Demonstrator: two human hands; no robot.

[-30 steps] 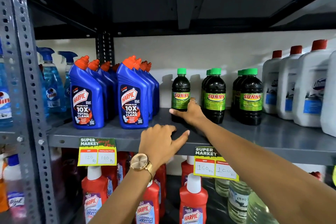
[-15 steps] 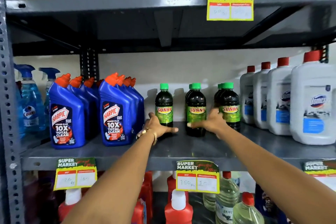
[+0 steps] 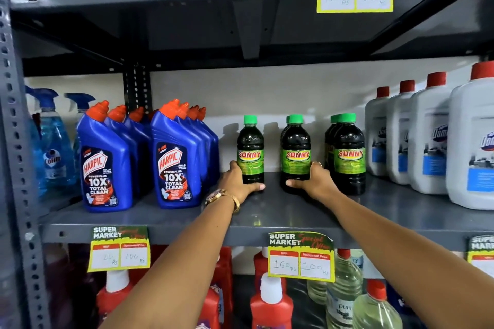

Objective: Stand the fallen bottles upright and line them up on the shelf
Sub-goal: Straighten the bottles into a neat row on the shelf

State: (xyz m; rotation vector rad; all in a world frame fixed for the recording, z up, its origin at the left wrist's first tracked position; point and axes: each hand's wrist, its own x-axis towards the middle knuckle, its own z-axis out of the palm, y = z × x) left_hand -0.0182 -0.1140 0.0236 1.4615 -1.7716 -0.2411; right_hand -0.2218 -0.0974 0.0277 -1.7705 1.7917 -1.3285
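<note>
Dark Sunny bottles with green caps stand upright on the grey middle shelf (image 3: 280, 218). My left hand (image 3: 238, 181) wraps the base of the leftmost Sunny bottle (image 3: 250, 147), thumb curled in front. My right hand (image 3: 311, 180) grips the lower part of the middle Sunny bottle (image 3: 295, 147), which has another one close behind it. A third pair of Sunny bottles (image 3: 348, 149) stands just right of my right hand. No bottle in view lies on its side.
Blue Harpic bottles (image 3: 176, 157) in two rows stand left of the Sunny bottles, spray bottles (image 3: 52, 141) beyond them. White jugs with red caps (image 3: 427, 136) fill the right. Price tags (image 3: 300, 258) hang on the shelf edge. Red bottles sit on the shelf below.
My left hand came up off the shelf edge and closed around the leftmost Sunny bottle. My right hand shifted and closed on the middle bottle. The camera view moved closer and upward.
</note>
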